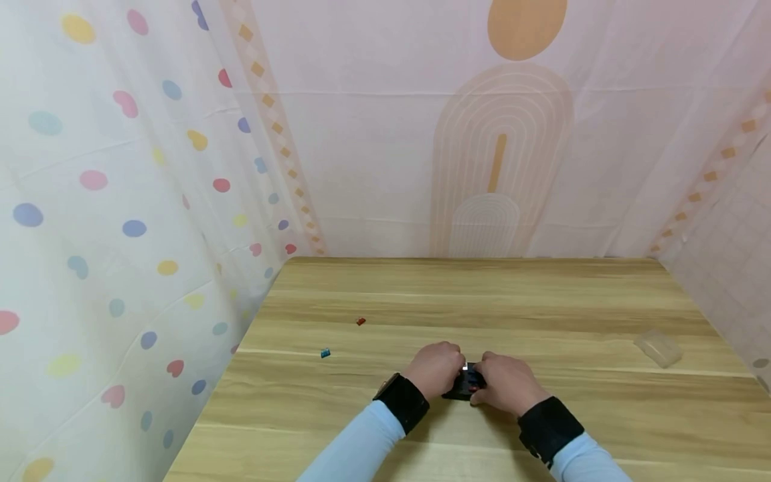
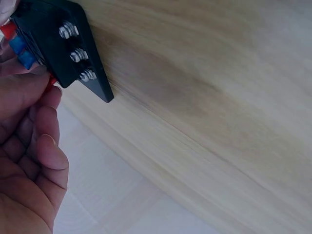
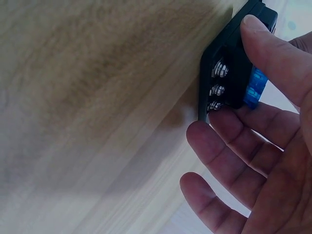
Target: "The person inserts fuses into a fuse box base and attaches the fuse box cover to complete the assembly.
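A black fuse block (image 1: pixel 462 388) rests on the table between both hands. Silver screw terminals (image 2: pixel 78 54) line its side, and blue blade fuses (image 2: pixel 27 59) stand in it beside a red one (image 2: pixel 8 30). My left hand (image 1: pixel 436 369) is at the block's far left part, its thumb and forefinger pinching a red blade fuse (image 2: pixel 50 82) at the block's end; the fingers hide most of that fuse. With thumb on one end and fingers at the other, my right hand (image 1: pixel 508 383) grips the block. Blue fuses (image 3: pixel 255 87) show beneath the right thumb.
Two loose blade fuses lie on the wooden table (image 1: pixel 289 415) to the left: a red one (image 1: pixel 361 321) farther back and a blue one (image 1: pixel 325 353) nearer. A clear plastic box (image 1: pixel 659 349) sits at the right. Patterned curtains (image 1: pixel 361 167) hang behind and beside the table.
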The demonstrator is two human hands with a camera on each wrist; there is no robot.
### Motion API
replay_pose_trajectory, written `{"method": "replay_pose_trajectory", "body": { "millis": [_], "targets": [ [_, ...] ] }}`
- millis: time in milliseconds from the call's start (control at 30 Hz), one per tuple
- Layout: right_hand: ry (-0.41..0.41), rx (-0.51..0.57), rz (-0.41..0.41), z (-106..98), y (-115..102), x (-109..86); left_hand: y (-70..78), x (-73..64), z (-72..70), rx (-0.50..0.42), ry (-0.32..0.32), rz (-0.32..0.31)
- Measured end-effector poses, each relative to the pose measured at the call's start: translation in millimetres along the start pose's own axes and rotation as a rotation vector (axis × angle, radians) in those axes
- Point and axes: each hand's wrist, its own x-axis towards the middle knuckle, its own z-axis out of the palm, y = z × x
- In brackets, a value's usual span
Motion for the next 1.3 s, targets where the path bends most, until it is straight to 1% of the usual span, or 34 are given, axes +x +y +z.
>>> {"method": "replay_pose_trajectory", "body": {
  "millis": [67, 200, 333, 567, 733, 800, 967, 1067, 1133, 1233, 1300],
  "targets": [
    [0.002, 0.005, 0.002, 0.8, 0.3, -0.1, 0.9, -0.9, 0.7, 0.019, -0.001, -0.006],
    [0.001, 0.009, 0.005, 1.9, 1.1, 0.2, 1.3, -1.6, -0.1, 0.017, -0.016, -0.019],
    [-0.002, -0.004, 0.01, 2.2, 1.1, 0.7, 1.2, -0.9, -1.9, 0.011, -0.017, -0.027],
    [-0.029, -0.008, 0.031, 0.5, -1.1, -0.7, -0.6, -0.9, -1.4, -0.027, -0.002, -0.019],
    [-0.031, 0.01, 0.035, -0.2, -2.3, -2.2, -2.4, -2.9, -1.6, -0.044, 0.02, -0.011],
    [-0.029, 0.019, 0.032, -0.5, -2.0, -2.6, -3.1, -4.0, -2.0, -0.037, 0.027, -0.016],
    [-0.033, 0.041, 0.034, -1.6, -0.2, -3.2, -6.4, -7.0, -2.0, -0.001, 0.02, -0.062],
    [-0.042, 0.046, 0.05, -3.2, 1.1, -3.1, -10.9, -8.7, -1.5, -0.007, 0.022, -0.098],
    [-0.048, 0.038, 0.064, -5.0, 1.7, -3.0, -15.0, -10.3, -0.1, -0.011, 0.041, -0.118],
    [-0.062, 0.02, 0.085, -9.0, 2.4, -3.0, -21.3, -13.3, 1.6, -0.006, 0.09, -0.153],
    [-0.071, 0.005, 0.095, -12.6, 3.0, -3.1, -24.9, -15.8, 1.0, -0.009, 0.109, -0.188]
  ]
}}
